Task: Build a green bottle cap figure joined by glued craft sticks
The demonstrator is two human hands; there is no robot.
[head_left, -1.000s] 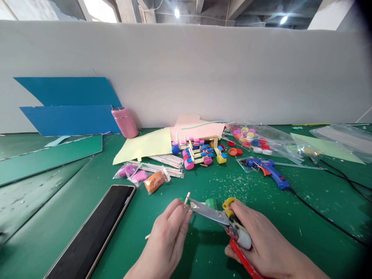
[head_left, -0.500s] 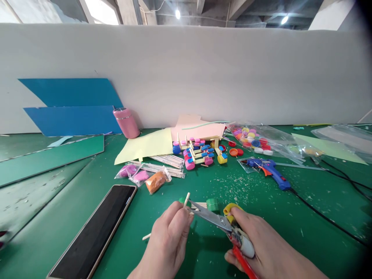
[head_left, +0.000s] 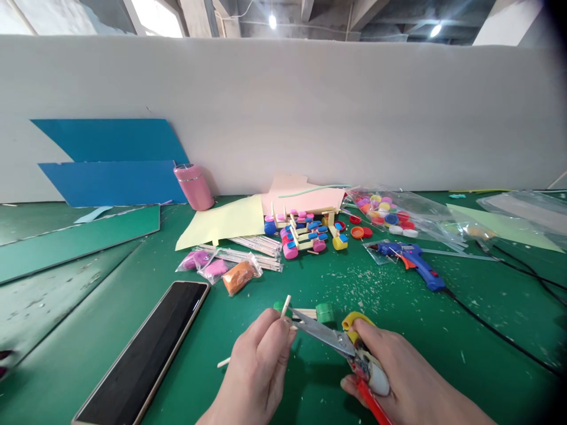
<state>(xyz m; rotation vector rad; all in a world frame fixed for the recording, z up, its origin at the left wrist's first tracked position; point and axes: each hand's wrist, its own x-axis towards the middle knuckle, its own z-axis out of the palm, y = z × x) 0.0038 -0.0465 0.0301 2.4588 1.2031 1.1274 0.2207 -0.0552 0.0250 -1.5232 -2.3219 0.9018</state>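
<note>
My left hand (head_left: 257, 369) pinches a short thin wooden stick (head_left: 286, 306) that points up and away from my fingertips. My right hand (head_left: 405, 378) grips a pair of scissors (head_left: 328, 335) with yellow and red handles. The steel blades point left and meet the stick right at my left fingertips. Just behind the blades lie two green bottle caps (head_left: 324, 312) joined by small sticks, on the green table (head_left: 443, 330).
A black phone (head_left: 146, 354) lies at the lower left. Farther back are clay packets (head_left: 237, 275), bagged sticks (head_left: 252, 251), stick-and-cap models (head_left: 305, 230), a bag of coloured caps (head_left: 390, 213), a blue glue gun (head_left: 414, 262) with its cable, a pink cup (head_left: 194, 186), paper sheets and blue boards.
Both hands, the stick and the scissors have stayed together and slid slightly lower in view. The blades remain at the stick.
</note>
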